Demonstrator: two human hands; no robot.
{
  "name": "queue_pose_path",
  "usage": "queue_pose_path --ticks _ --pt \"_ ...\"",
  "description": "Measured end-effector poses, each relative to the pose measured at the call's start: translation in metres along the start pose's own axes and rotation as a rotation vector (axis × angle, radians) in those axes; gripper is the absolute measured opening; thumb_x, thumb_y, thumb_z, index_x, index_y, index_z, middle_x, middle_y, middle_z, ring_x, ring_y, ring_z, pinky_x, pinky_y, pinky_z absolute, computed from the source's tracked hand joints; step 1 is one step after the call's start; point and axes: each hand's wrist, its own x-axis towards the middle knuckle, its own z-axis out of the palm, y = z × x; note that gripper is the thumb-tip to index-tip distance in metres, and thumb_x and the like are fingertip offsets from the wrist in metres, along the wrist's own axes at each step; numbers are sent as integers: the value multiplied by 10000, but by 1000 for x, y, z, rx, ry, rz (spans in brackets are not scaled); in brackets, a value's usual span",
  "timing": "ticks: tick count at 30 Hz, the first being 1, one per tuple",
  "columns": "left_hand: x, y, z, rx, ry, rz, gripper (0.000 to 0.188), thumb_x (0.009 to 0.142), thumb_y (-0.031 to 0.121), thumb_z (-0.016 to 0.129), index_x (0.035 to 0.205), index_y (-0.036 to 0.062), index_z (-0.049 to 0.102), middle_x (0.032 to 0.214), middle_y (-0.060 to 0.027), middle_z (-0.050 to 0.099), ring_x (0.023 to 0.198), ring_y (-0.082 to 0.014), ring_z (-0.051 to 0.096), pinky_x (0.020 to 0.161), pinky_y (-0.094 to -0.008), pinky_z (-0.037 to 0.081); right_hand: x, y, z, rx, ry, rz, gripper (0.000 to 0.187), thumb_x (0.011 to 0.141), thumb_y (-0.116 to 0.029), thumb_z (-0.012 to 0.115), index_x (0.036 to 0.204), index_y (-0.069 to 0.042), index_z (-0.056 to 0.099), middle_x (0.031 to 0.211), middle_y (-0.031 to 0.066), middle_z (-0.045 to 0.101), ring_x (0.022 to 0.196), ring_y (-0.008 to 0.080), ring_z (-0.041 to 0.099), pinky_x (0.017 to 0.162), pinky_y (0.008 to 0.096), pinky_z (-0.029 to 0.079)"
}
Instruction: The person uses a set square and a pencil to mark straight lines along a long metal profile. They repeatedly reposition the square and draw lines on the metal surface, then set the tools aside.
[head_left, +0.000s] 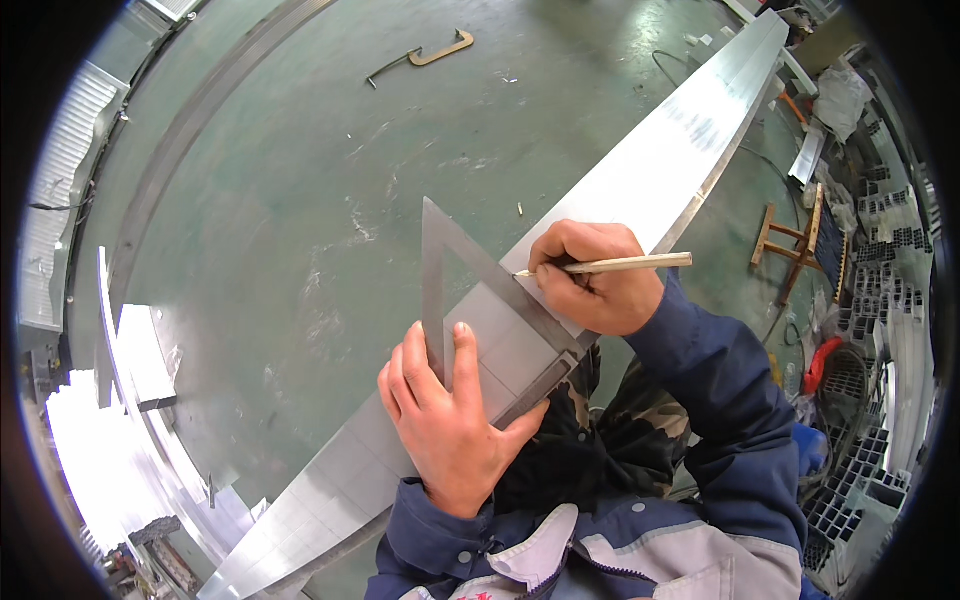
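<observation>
A long silver metal panel [645, 150] runs diagonally before me, from lower left to upper right, with faint grid-like lines on its nearer part. On it lies a grey metal triangle square [433, 290], its thick edge along the panel's near side. My left hand [445, 435] grips the square, fingers over its left leg and thumb toward the thick edge. Closed in a writing grip, my right hand [605, 290] holds a pale wooden pencil [645, 262]. The pencil's point is at the square's right edge; whether it touches the panel I cannot tell.
A G-clamp [443, 50] lies on the green floor [290, 210] beyond the panel. To the right are a wooden folding stool [805, 245], a plastic bag [842, 103] and stacked hollow metal profiles [850, 495]. Shiny metal sheets [95, 460] lie at left.
</observation>
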Motion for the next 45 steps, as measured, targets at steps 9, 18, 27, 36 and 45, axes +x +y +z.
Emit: queue_pose_path --ticks 9,18,27,36,45 --pt "-1 1 -1 32 19 16 1034 670 467 1015 1536 50 635 1553 -319 516 1372 -506 523 1182 -634 438 -31 -11 -24 8 -90 -99 104 891 56 648 962 -15 673 759 108 679 620 287 652 601 374 526" --pt "-6 -2 3 55 -1 -10 1074 656 458 1022 1576 56 640 1620 -315 501 1460 -509 491 1235 -600 417 -34 5 -69 7 49 -46 164 1021 20 637 1138 7 751 983 111 816 826 285 782 783 405 621" --pt "9 12 5 103 -20 33 1080 720 513 1014 1591 12 619 1645 -337 487 1486 -518 467 1278 -611 359 0 97 -78 -719 245 -165 277 1109 -174 690 1363 -201 795 1340 91 828 1310 296 765 1228 499 521" --pt "38 33 27 96 -27 57 1077 787 604 982 1595 -3 609 1629 -357 496 1497 -538 464 1288 -621 339 2 95 -75 -678 296 -184 299 1066 -139 734 1354 -204 781 1296 86 841 1268 306 781 1179 492 565" --pt "46 38 31 101 -40 57 1070 807 624 964 1593 -8 609 1639 -359 484 1500 -530 463 1265 -595 382 3 102 -73 -709 355 -252 261 1042 -177 733 1298 -207 775 1208 108 846 1210 295 790 1136 484 589"
